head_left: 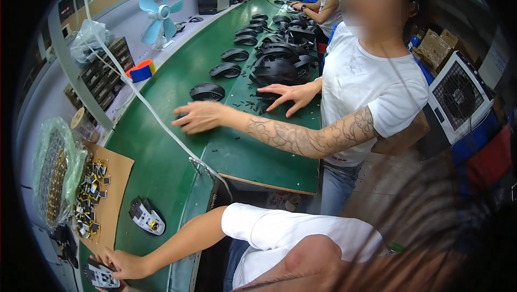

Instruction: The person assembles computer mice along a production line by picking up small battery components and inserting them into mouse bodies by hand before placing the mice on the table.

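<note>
A co-worker in a white T-shirt [371, 85] stands at the right of the green conveyor belt [161, 168] and leans across it. One of their hands [196, 117] lies flat on the belt, and the other [288, 95] is spread over small dark bits by a heap of black mouse shells [280, 63]. Single black mouse shells [207, 92] run in a row up the belt beyond that arm. A white cord [145, 103] slants down across the belt between you and the co-worker. A blue desk fan [159, 15] and a roll of orange and blue tape [141, 70] sit on the grey shelf to the left, and a white box fan [458, 95] stands at the far right.

At your left, a clear plastic bag [54, 176] holds stacked strips of circuit boards, and loose small components [91, 195] are scattered on the brown cardboard sheet [116, 184] beside it.

An opened mouse base with its white circuit board showing [146, 215] lies on the belt, a little up and to the right of your left hand [121, 265]. That hand rests at the lower left edge, fingers curled round a second mouse base [99, 276] held at its near side. Your arm reaches to it from a white sleeve. Your right hand is out of sight.
</note>
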